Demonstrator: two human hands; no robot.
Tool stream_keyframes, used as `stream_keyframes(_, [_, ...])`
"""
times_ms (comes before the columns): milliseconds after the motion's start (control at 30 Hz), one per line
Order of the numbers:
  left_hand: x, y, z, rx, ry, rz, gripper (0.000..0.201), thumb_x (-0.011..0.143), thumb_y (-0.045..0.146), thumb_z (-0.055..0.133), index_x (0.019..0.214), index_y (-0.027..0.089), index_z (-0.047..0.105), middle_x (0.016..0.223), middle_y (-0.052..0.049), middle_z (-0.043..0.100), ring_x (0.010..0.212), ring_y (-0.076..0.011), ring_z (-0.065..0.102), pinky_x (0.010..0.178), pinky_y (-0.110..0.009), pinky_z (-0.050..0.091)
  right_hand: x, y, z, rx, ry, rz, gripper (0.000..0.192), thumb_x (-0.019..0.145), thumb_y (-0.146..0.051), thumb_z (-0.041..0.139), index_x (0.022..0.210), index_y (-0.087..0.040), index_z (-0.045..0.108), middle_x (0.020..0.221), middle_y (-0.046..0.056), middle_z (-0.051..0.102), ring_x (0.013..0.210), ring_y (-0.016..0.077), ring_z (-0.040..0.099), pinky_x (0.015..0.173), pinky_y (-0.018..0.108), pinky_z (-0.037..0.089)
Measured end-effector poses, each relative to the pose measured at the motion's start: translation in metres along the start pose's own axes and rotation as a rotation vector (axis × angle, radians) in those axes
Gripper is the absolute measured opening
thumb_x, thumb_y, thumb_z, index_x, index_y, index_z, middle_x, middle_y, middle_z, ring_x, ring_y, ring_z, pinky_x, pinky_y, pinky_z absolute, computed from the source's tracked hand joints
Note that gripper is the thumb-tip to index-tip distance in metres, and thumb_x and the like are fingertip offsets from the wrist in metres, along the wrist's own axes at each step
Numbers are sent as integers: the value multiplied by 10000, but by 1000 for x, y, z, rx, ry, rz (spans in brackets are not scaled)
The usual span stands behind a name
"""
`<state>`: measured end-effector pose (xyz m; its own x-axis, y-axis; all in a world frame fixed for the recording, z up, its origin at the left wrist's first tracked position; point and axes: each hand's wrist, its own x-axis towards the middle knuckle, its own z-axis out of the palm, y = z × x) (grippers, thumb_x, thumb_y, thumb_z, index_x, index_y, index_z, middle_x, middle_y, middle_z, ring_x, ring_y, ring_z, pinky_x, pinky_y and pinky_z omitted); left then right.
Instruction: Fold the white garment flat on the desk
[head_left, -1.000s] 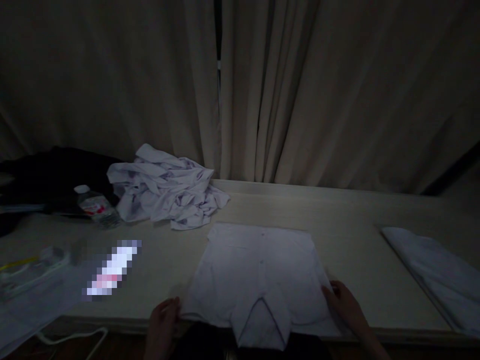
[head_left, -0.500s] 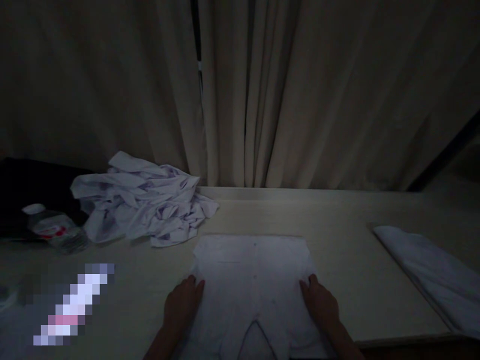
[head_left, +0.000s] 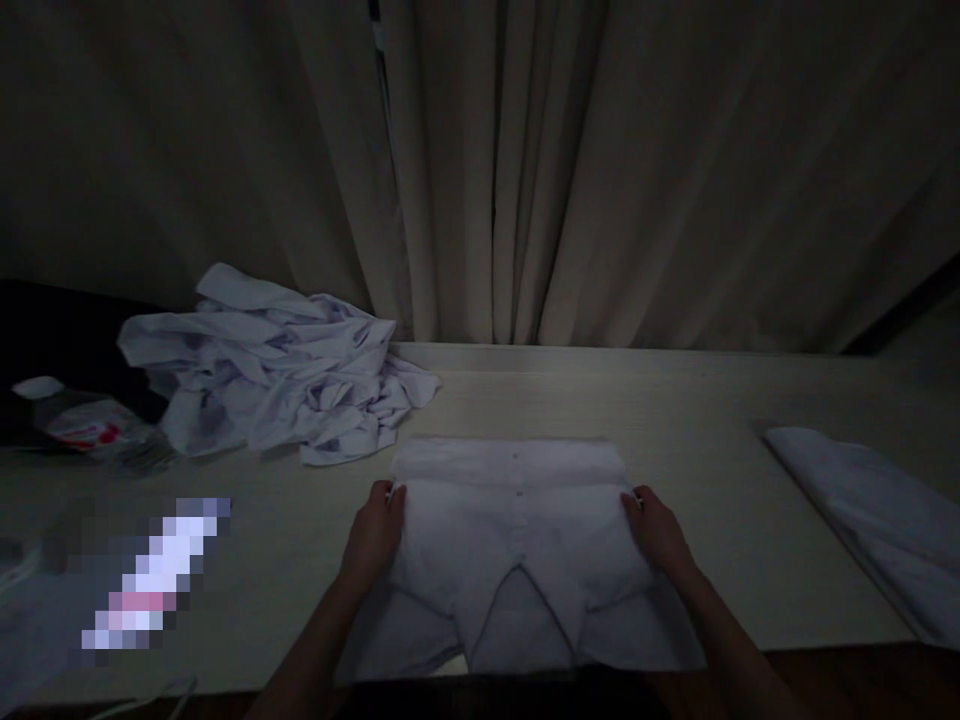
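A white collared shirt (head_left: 517,530) with buttons down its middle lies in front of me, its collar toward the near table edge. My left hand (head_left: 380,525) pinches its left side between thumb and fingers. On the opposite side, my right hand (head_left: 652,525) pinches the fabric in the same way. A crosswise fold runs between the two hands, and the far strip of the shirt lies flat beyond it. Parts of the sleeves spread out below the forearms.
Crumpled white cloth (head_left: 285,370) is heaped at the back left, beside a clear plastic bottle (head_left: 97,425) lying on its side. Folded white cloth (head_left: 870,510) rests at the right. Beige curtains (head_left: 465,180) hang behind the table (head_left: 720,450). A blurred-out item (head_left: 161,570) lies at left.
Both hands have moved farther up the shirt and now pinch its sides, where a crosswise fold has appeared. The view has tipped downward, showing more of the collar and near edge.
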<state>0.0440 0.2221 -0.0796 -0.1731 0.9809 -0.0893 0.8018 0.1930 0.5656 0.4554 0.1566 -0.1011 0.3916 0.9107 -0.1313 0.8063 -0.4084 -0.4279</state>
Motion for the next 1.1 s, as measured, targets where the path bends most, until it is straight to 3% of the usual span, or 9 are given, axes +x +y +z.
stream_keyframes(200, [17, -3, 1, -89, -65, 39, 389, 826, 502, 322, 970, 189, 501, 874, -86, 661, 820, -215, 650, 735, -315, 497, 20, -2, -8, 42, -62, -51, 318, 861, -382, 348, 958, -175, 568, 969, 118, 677, 866, 195, 624, 777, 293, 449])
stream_keyframes(300, [14, -10, -1, -89, -54, 6, 429, 818, 515, 321, 1001, 170, 499, 869, -97, 655, 798, -229, 650, 730, -340, 500, 20, 3, -8, 43, -71, -20, 350, 840, -404, 379, 977, -149, 575, 942, 136, 674, 834, 213, 631, 756, 316, 467])
stream_keyframes(400, [-15, -18, -3, -69, 9, 12, 485, 811, 532, 332, 1075, 153, 478, 1036, -138, 618, 935, -253, 620, 820, -377, 479, -4, 10, -4, 31, 17, -32, 446, 821, -433, 403, 1116, -115, 510, 1080, 179, 615, 979, 247, 594, 841, 348, 451])
stream_keyframes(500, [-72, -19, 1, -2, -18, 113, 402, 837, 512, 322, 1022, 201, 499, 1027, -87, 615, 925, -212, 604, 820, -338, 454, -57, 15, 8, 127, 163, -57, 436, 817, -483, 403, 1088, -156, 502, 1091, 146, 596, 999, 237, 569, 869, 342, 432])
stream_keyframes(533, [-93, -17, 4, 31, -108, 135, 363, 850, 505, 310, 958, 224, 513, 929, -51, 636, 840, -192, 615, 764, -319, 452, -77, 15, 13, 181, 132, -49, 401, 822, -506, 390, 1020, -183, 520, 1001, 110, 624, 912, 219, 591, 815, 329, 447])
stream_keyframes(600, [-130, -11, 12, 108, -307, 151, 335, 860, 495, 313, 828, 244, 532, 780, -6, 653, 731, -173, 625, 679, -297, 432, -115, 9, 26, 241, -71, -45, 347, 831, -534, 375, 865, -226, 529, 814, 38, 644, 748, 186, 602, 696, 300, 446])
stream_keyframes(667, [-154, -4, 22, 175, -395, 166, 336, 851, 504, 343, 802, 239, 542, 759, -7, 675, 723, -181, 639, 653, -294, 425, -143, -3, 40, 211, -223, -71, 327, 830, -538, 391, 785, -239, 519, 728, 4, 639, 684, 173, 599, 643, 287, 420])
stream_keyframes(933, [-168, 9, 47, 445, -367, 246, 392, 844, 407, 338, 1008, 154, 588, 904, -132, 716, 863, -302, 674, 731, -419, 496, -167, -38, 61, -175, -140, -237, 224, 849, -406, 416, 843, -223, 545, 806, 41, 689, 755, 216, 648, 635, 302, 391])
stream_keyframes(1100, [-164, 33, 21, 568, -393, 293, 357, 830, 270, 315, 869, 161, 652, 863, -135, 723, 853, -286, 678, 739, -419, 498, -162, -47, 34, -347, -176, -332, 210, 848, -271, 372, 864, -217, 574, 844, 64, 705, 809, 243, 664, 638, 317, 391])
